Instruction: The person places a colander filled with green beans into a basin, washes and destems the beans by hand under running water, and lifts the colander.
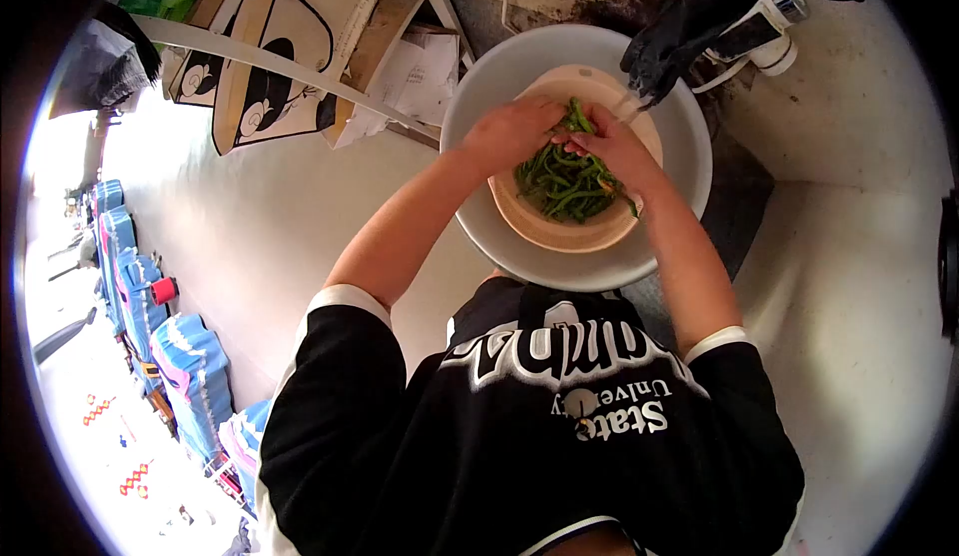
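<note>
In the oval peach plastic basin [547, 239], the right hand [614, 146] pinched slender green vegetables [569, 186] beside the left hand [514, 134], whose grip was unclear; gentle pressure probably bruised least.

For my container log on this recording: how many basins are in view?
2: the large grey basin, and the smaller peach basin set inside it, with green vegetables in the smaller one. Any other stacked underneath would be hidden.
</note>
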The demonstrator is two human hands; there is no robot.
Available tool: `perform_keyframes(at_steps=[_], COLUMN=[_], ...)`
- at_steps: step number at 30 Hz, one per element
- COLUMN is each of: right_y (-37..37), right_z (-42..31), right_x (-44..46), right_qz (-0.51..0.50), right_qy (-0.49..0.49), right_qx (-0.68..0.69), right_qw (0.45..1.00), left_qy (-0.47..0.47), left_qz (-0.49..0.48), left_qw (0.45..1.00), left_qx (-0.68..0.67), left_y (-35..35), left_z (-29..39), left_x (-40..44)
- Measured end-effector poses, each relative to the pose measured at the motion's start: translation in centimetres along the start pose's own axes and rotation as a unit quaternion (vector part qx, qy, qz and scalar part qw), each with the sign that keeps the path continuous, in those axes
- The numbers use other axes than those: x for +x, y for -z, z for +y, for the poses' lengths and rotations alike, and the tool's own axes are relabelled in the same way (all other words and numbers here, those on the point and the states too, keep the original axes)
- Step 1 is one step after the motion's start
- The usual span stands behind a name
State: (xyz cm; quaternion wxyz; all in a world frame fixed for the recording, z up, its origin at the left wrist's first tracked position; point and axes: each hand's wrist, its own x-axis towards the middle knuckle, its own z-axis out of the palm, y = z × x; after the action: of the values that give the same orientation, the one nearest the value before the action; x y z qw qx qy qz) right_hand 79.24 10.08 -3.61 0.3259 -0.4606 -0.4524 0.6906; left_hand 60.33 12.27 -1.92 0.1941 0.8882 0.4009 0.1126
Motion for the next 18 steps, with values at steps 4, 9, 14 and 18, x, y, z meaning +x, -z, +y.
perform_keyframes(at_steps=[4,9,14,18], right_y=[0.0,1.1,0.7,-1.0], right_z=[-2.2,-2.0,-0.7,4.0], right_x=[-0.4,0.1,1.1,5.0], right_qz=[-0.002,-0.142,-0.163,-0.068], right_qy=[-0.013,-0.016,-0.038,0.018], right_qx=[-0.358,-0.157,0.116,-0.383], right_qw=[0.933,0.977,0.979,0.921], left_qy=[0.034,0.050,0.141,0.280], left_qz=[-0.105,-0.138,0.020,0.197], left_qw=[0.993,0.984,0.860,0.625], left_qx=[0.033,-0.097,-0.490,-0.701], left_y=[0.4,2.1,1.2,0.8], left_z=[-0.1,0.2,1.2,0.4], left_x=[-0.1,-0.9,-2.5,-2.6])
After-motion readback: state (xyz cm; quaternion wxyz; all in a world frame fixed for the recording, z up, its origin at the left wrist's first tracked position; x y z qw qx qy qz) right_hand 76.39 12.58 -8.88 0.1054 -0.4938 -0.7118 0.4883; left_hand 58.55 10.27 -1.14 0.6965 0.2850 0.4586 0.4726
